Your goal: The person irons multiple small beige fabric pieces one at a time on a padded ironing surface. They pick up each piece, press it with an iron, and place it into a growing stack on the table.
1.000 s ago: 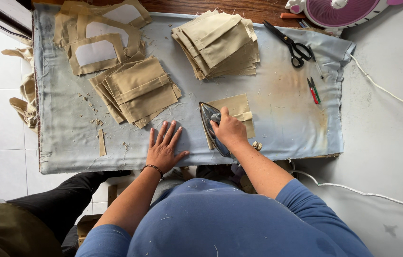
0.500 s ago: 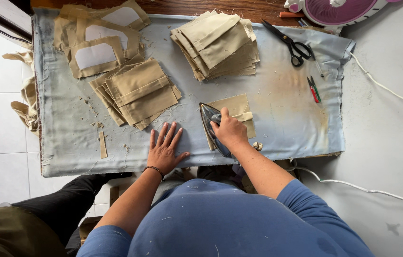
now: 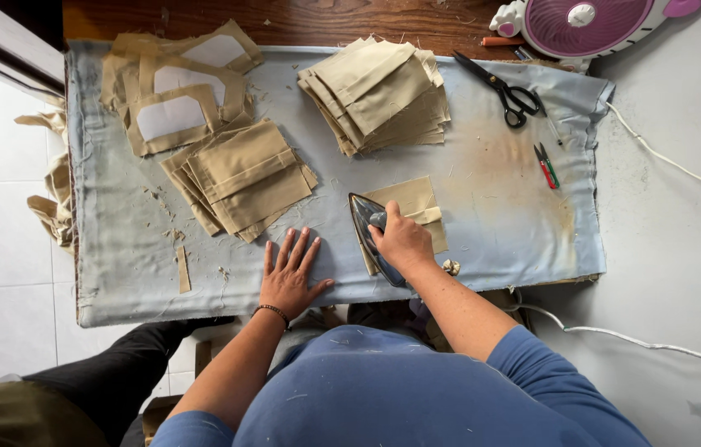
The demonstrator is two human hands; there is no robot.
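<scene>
My right hand (image 3: 404,242) grips the handle of a dark clothes iron (image 3: 367,222) that rests on the left part of a folded tan fabric piece (image 3: 416,205). My left hand (image 3: 288,273) lies flat, fingers spread, on the pale blue padded cloth (image 3: 491,232) covering the table, just left of the iron and touching no fabric piece. The iron's rear end is hidden under my hand.
A stack of pressed tan pieces (image 3: 243,178) lies left of centre, another stack (image 3: 379,95) at the back. Tan pieces with white lining (image 3: 172,91) sit at the back left. Black scissors (image 3: 503,87), small snips (image 3: 545,164), a pink fan (image 3: 590,21) and a white cord (image 3: 673,161) are at the right.
The iron and my right hand have stayed on the fabric piece with barely any shift. My left hand stays flat on the cloth.
</scene>
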